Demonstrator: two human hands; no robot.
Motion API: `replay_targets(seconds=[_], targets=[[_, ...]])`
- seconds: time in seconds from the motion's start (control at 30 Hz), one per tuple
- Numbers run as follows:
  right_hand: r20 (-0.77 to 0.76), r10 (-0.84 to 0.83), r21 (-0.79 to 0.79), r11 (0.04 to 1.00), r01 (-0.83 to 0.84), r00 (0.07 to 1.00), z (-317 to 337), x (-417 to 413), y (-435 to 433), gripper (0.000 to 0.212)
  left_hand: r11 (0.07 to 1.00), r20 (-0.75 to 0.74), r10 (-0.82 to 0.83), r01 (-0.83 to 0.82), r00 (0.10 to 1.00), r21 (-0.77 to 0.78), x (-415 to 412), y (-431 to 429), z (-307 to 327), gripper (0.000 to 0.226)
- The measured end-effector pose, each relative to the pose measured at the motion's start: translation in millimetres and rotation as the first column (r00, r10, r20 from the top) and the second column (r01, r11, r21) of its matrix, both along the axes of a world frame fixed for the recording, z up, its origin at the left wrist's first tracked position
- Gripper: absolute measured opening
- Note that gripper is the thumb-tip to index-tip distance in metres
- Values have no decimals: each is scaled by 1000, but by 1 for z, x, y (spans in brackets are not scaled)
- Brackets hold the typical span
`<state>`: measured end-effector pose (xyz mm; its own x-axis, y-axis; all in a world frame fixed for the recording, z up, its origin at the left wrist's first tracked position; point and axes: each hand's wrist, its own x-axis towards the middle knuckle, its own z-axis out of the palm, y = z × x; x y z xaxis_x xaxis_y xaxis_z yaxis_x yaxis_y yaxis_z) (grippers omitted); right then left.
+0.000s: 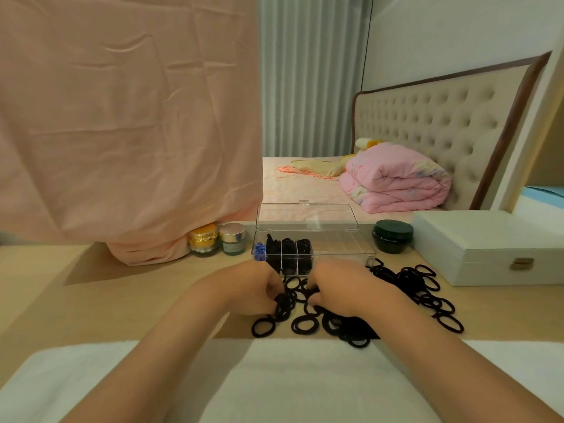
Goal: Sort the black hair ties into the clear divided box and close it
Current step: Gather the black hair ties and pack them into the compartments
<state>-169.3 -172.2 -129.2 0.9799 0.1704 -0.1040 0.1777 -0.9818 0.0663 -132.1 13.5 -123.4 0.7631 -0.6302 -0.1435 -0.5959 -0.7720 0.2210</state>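
Black hair ties (283,303) are gripped in the curled fingers of the left hand (250,288) and pinched between the curled fingers of the right hand (338,288) over the loose pile spread on the wooden table (122,294), just in front of the clear divided box (345,252), whose lid (305,216) is raised.

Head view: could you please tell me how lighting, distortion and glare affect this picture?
Head view: warm, dim light; the wide-angle lens bows the table and headboard; the clear divided box shows faint glare on its raised lid; the black hair ties merge into a dark, detail-poor mass.
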Motion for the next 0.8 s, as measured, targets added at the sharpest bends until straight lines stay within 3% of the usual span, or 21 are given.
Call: replay_targets(seconds=[0.13,0.27,0.33,0.47,0.53,0.63,0.8], targets=[[30,22,1,1000,-22,999,2,0,-1,18,1000,62,1,0,998,-19,-1,-4,-1,23],[7,6,310,951,-8,1000,9,-1,-7,15,997,60,-28,32,998,-66,0,-2,-3,13],[24,-8,464,886,-5,1000,18,-3,-11,13,988,17,-14,16,1000,-154,2,3,0,4],[-27,-46,687,724,52,999,24,-7,-12,13,920,-111,51,-90,993,-382,7,8,2,7],[-100,-64,748,653,118,993,22,-9,-11,15,872,-188,63,-146,980,-468,8,9,-1,3],[-142,-110,790,587,179,984,24,-9,-14,11,803,-324,50,-231,945,-549,9,9,-6,15],[-227,-6,935,279,219,974,35,-14,-14,18,666,-469,43,-376,882,-645,10,3,-8,17]])
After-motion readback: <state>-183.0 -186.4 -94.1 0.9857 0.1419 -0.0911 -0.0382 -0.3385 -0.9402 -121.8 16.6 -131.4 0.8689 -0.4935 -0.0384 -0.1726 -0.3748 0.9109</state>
